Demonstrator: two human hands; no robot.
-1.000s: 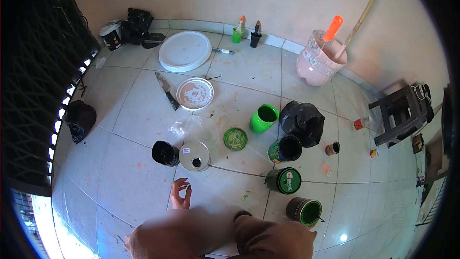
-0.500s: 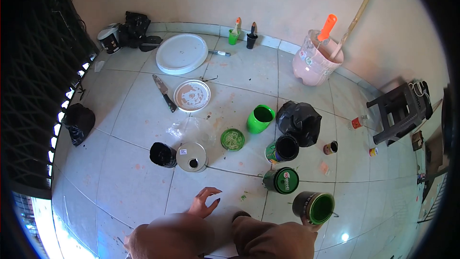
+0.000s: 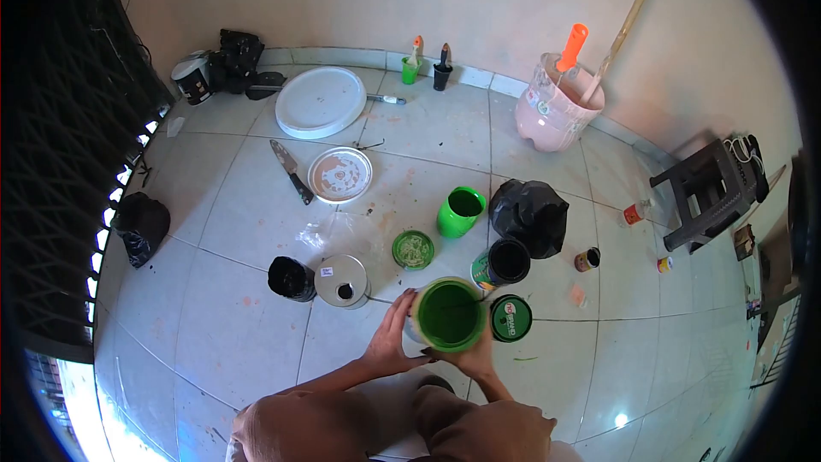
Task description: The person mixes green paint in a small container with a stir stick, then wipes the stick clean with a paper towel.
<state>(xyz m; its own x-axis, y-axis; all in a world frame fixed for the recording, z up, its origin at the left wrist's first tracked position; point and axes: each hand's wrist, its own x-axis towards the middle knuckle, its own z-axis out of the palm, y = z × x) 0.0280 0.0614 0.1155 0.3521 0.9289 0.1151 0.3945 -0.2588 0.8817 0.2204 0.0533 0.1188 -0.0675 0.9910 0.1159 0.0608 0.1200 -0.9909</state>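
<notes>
Both my hands hold an open tin of green paint (image 3: 450,315) over the tiled floor in front of my knees. My left hand (image 3: 392,338) wraps the tin's left side, and my right hand (image 3: 472,358) grips its lower right side. Just right of the tin stands a closed tin with a green lid (image 3: 511,318). Behind it are a dark open tin (image 3: 508,261), a bright green container (image 3: 461,212) and a green lid (image 3: 413,250) lying flat. A pale round tin with a small dark hole (image 3: 342,281) and a black-wrapped container (image 3: 291,278) stand to the left.
Black bags sit at the centre right (image 3: 530,218) and far left (image 3: 142,224). A knife (image 3: 292,173), a smaller lid (image 3: 340,175) and a large white lid (image 3: 321,102) lie farther back. A pink bucket (image 3: 556,111) stands by the wall, with a dark stool (image 3: 705,192) at right.
The open green paint tin has moved left, from beside my right knee to the middle. My left hand has risen and now grips it too. The view has shifted slightly.
</notes>
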